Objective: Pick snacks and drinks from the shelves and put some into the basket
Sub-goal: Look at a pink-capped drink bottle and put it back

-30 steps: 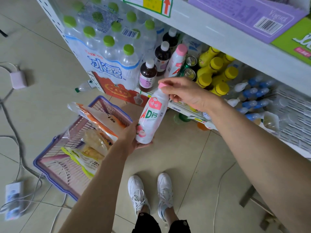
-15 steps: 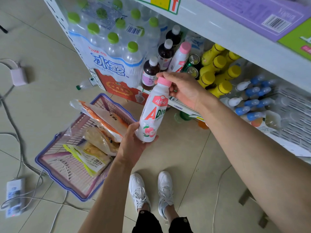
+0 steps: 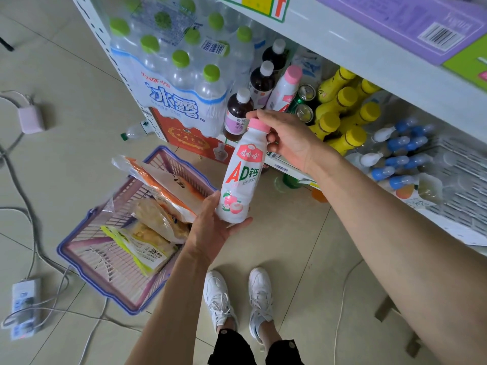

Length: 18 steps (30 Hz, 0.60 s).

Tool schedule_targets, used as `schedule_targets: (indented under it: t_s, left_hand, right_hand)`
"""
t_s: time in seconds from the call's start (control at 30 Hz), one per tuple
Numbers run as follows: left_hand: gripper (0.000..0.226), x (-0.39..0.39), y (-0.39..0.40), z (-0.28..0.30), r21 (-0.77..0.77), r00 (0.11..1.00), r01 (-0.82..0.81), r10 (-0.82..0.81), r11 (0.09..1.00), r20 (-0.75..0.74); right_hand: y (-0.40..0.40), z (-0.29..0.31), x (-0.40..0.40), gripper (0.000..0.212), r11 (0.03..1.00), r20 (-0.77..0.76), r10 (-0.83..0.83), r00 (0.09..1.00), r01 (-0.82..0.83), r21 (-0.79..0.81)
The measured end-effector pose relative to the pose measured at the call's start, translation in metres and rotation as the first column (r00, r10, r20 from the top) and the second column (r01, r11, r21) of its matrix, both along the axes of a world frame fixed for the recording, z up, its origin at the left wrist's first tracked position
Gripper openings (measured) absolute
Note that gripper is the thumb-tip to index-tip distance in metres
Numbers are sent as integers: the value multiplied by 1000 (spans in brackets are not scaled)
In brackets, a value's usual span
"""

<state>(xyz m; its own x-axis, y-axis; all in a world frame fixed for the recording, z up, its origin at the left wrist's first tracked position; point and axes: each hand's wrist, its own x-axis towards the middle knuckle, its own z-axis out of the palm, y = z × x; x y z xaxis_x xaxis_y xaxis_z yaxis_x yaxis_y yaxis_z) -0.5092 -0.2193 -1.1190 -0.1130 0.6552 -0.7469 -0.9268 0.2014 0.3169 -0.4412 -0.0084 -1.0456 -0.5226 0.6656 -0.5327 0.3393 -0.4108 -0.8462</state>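
Bottle: we see the white drink bottle (image 3: 241, 177) held upright between shelf and basket (image 3: 87, 262), above the floor.
Right hand (image 3: 290, 139): fingers pinch the pink cap, steadying the top.
Left hand (image 3: 213, 230): palm cups the base, taking the weight; we judge this a two-handed hold for reading the label.
Basket: on the floor, snack bags (image 3: 158, 206) inside; the bottle is not yet in.
Change: bottle more upright than a second ago, label turned towards us.

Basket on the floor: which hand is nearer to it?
Left. The left hand cups the AD calcium bottle's base beside the basket; the right hand pinches its neck, nearer the shelf.
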Motion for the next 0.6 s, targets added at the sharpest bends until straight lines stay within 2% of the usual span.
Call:
schedule_targets:
  t_s: [0.1,0.2,0.33,0.53,0.6]
  left_hand:
    - [58,4,0,0,4,1000,10,-10,1000,-7]
    - [52,6,-2,-2,39,999,33,-34,999,22]
    - [48,6,-6,0,98,997,-11,3,995,75]
    - [84,5,-9,-3,152,995,6,-20,988,95]
    - [84,6,-7,-3,167,994,17,-35,986,108]
  right_hand:
    - [-1,1,1,28,1000,20,7,1000,-7,14]
    - [-2,-1,1,25,1000,25,-17,1000,17,13]
    - [-1,-3,3,10,997,53,-61,997,58,47]
    - [-1,-3,8,7,992,105,-57,993,44,121]
    - [-2,-3,9,7,991,106,-44,993,30,129]
